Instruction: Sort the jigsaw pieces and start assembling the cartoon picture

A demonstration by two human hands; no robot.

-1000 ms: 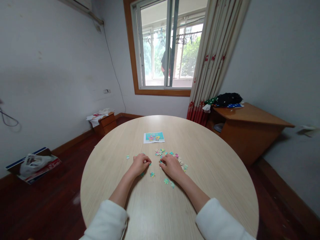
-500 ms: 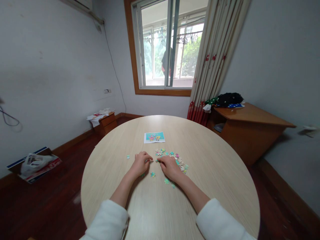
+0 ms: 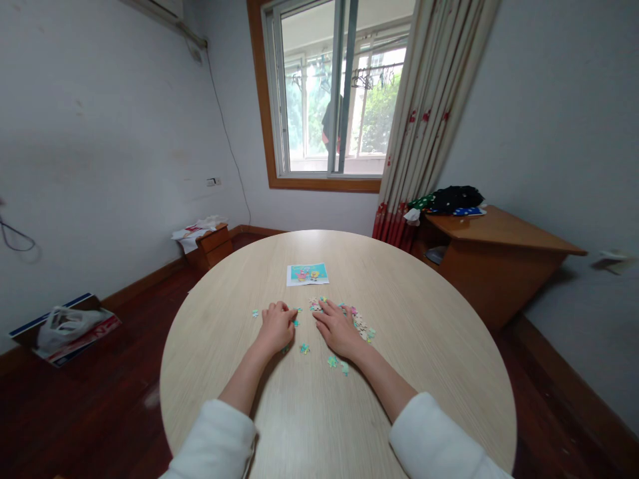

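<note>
My left hand (image 3: pixel 277 327) rests on the round table with its fingers curled in and closed at a teal jigsaw puzzle piece (image 3: pixel 296 323). Another small piece (image 3: pixel 299 309) lies just past its fingertips. My right hand (image 3: pixel 337 328) lies with fingers stretched and apart on the near left side of a loose pile of puzzle pieces (image 3: pixel 360 326), hiding part of it. Some pieces in the pile show pale backs, others teal, yellow or pink faces. A teal and yellow piece (image 3: pixel 304 348) lies between my wrists. Beyond the hands is a printed picture card (image 3: pixel 307 274).
A single piece (image 3: pixel 255 313) sits left of my left hand, and green pieces (image 3: pixel 333 361) lie by my right wrist. The wooden table (image 3: pixel 214 319) has a rounded edge. A desk (image 3: pixel 499 233) with cloths stands at the right, below a curtain (image 3: pixel 424 100).
My right hand has shifted forward over the pile and its fingers have spread from a pinch. My left hand has drawn slightly back to the left, uncovering small pieces beside its fingertips.
</note>
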